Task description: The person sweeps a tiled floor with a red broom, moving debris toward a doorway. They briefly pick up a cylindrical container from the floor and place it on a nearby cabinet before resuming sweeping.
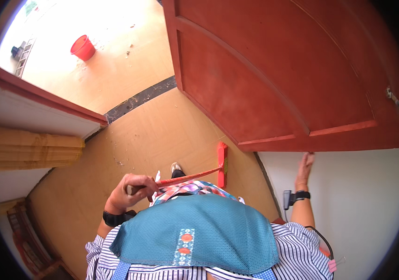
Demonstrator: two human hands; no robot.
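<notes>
My left hand is closed around the handle end of a red broom. The handle runs to the right across the front of my apron, and the broom's red head with its bristles is down by the tiled floor. My right hand is stretched forward at the edge of a red wooden door, fingers extended; whether it touches the door cannot be told. No tool shows in that hand. A wristband with a small device sits on the right wrist, and a dark band on the left.
Beyond the dark threshold strip, a red bucket stands among scattered debris, with a ladder farther left. A yellow curtain hangs at left, above wooden furniture. A white wall is at right.
</notes>
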